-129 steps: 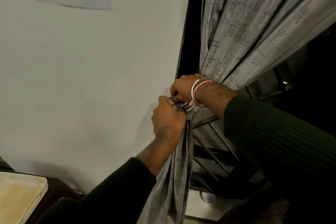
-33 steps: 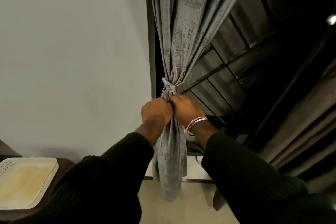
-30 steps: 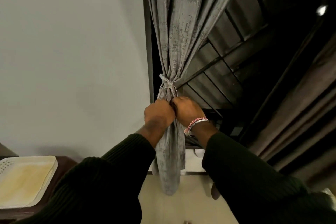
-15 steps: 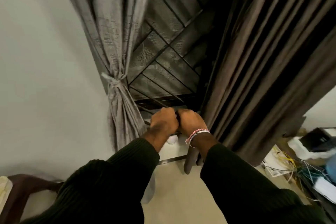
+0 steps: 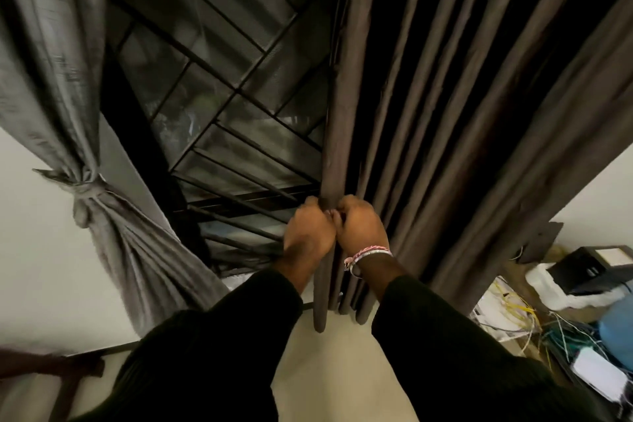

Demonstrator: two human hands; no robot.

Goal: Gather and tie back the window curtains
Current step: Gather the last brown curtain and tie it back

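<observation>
A grey curtain (image 5: 51, 55) hangs at the left of the window, bunched and held by a knotted grey tie (image 5: 84, 187); its lower part flares out below the knot. A dark brown curtain (image 5: 455, 106) hangs loose in long folds on the right. My left hand (image 5: 308, 233) and my right hand (image 5: 359, 228), which wears a red-and-white wrist thread, sit side by side at the brown curtain's inner edge (image 5: 334, 134), both closed around its leftmost fold.
Between the curtains is a dark window with a black metal grille (image 5: 222, 120). White wall (image 5: 37, 260) lies left. At the lower right, tangled cables (image 5: 534, 322), a black box (image 5: 592, 267) and a blue object clutter the floor. A dark wooden furniture edge (image 5: 41, 363) shows lower left.
My hands let go of the tied grey curtain and moved right to the brown curtain's edge, closing on it. My view swung right with them.
</observation>
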